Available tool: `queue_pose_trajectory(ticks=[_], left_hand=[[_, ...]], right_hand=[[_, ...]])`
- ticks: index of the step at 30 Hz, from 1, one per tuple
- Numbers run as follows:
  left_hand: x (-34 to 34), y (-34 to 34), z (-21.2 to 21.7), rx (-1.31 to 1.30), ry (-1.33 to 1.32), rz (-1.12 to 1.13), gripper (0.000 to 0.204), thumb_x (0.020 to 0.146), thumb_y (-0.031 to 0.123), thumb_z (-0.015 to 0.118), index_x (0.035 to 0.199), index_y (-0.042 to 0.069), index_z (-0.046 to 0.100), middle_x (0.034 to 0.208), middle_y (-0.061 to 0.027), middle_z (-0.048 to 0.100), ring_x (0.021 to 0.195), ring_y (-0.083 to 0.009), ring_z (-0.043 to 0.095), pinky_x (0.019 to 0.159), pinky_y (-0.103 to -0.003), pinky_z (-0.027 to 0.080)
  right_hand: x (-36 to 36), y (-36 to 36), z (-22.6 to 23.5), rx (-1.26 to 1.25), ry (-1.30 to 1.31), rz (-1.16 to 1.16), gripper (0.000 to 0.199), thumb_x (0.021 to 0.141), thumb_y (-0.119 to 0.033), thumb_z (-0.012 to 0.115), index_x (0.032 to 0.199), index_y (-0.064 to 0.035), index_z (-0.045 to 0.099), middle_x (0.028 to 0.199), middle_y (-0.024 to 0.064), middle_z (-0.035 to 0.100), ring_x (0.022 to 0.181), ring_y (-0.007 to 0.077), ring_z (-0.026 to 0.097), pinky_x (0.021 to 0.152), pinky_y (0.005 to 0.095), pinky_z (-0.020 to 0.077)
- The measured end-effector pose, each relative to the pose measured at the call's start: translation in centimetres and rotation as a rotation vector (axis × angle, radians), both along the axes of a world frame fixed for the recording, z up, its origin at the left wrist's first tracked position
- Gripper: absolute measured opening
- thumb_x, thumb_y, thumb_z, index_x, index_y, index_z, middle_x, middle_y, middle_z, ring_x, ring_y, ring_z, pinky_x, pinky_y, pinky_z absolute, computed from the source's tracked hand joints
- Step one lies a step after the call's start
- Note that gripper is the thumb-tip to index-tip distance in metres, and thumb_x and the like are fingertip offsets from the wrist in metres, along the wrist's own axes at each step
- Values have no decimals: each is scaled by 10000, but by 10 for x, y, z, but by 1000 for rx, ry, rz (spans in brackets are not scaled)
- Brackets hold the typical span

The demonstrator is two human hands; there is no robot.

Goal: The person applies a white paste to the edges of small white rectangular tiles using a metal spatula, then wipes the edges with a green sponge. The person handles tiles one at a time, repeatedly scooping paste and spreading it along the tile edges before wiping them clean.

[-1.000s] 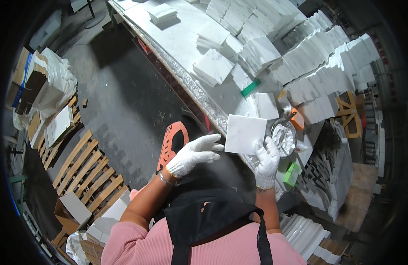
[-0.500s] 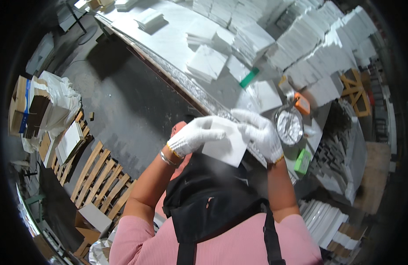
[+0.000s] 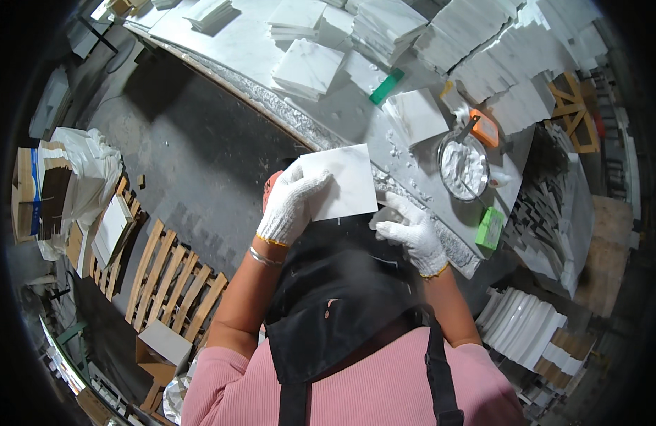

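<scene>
A square white tile (image 3: pixel 343 182) is held flat at the near edge of the long worktable (image 3: pixel 243 50), above my black apron. My left hand (image 3: pixel 291 204), in a white glove, grips the tile's left side. My right hand (image 3: pixel 410 228), also gloved, touches the tile's lower right corner with its fingertips. Just right of the tile stands a round metal bowl of white paste (image 3: pixel 463 167) with a tool in it.
Stacks of white tiles (image 3: pixel 384 21) cover the table. A green block (image 3: pixel 489 227), a green bar (image 3: pixel 387 86) and an orange object (image 3: pixel 484 128) lie near the bowl. Wooden pallets (image 3: pixel 168 277) and cartons sit on the dark floor at left; more tile stacks (image 3: pixel 526 330) at right.
The tile has come down from over the table beside the bowl to the table's near edge. My left hand has taken hold of its left side; my right hand has slid to its corner.
</scene>
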State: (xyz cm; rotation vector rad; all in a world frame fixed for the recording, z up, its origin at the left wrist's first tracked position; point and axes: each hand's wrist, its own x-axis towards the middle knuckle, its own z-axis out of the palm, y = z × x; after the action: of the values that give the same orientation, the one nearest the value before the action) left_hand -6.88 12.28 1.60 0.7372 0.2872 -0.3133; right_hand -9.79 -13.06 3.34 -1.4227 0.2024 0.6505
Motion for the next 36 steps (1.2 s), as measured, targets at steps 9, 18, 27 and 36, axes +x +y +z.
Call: queue_pose_trajectory(ticks=[9, 18, 27, 36], left_hand=[[-7, -10, -25, 1, 29, 82, 304, 925, 77, 649, 1202, -49, 629, 1088, -95, 693, 962, -183, 670, 880, -316, 543], [-20, -34, -2, 19, 17, 34, 388, 928, 90, 660, 1290, -35, 601, 1164, -76, 675, 1052, -174, 654, 946, -298, 526], [-27, -50, 21, -13, -70, -31, 415, 922, 106, 642, 1316, -16, 592, 1217, -71, 664, 1057, -155, 627, 953, -298, 492], [-34, -64, 22, -40, 52, -37, 392, 918, 73, 650, 1296, -11, 592, 1173, -87, 677, 1005, -163, 644, 900, -303, 525]], right_hand=[[-45, -108, 52, -653, -329, -559, 248, 969, -88, 634, 1196, 8, 668, 1008, 77, 708, 792, 87, 644, 659, 196, 489], [-60, -196, 0, -1532, -410, -361, 712, 891, -510, 702, 1463, -143, 490, 1459, 182, 492, 1325, 367, 487, 1075, 471, 418], [-70, -197, -7, -1413, -423, -433, 609, 904, -335, 709, 1437, -112, 516, 1401, 154, 565, 1275, 298, 551, 1067, 404, 434], [-84, -70, 35, -76, -326, -532, 676, 858, -218, 616, 1457, 47, 449, 1364, 136, 564, 1203, 207, 581, 1068, 324, 433]])
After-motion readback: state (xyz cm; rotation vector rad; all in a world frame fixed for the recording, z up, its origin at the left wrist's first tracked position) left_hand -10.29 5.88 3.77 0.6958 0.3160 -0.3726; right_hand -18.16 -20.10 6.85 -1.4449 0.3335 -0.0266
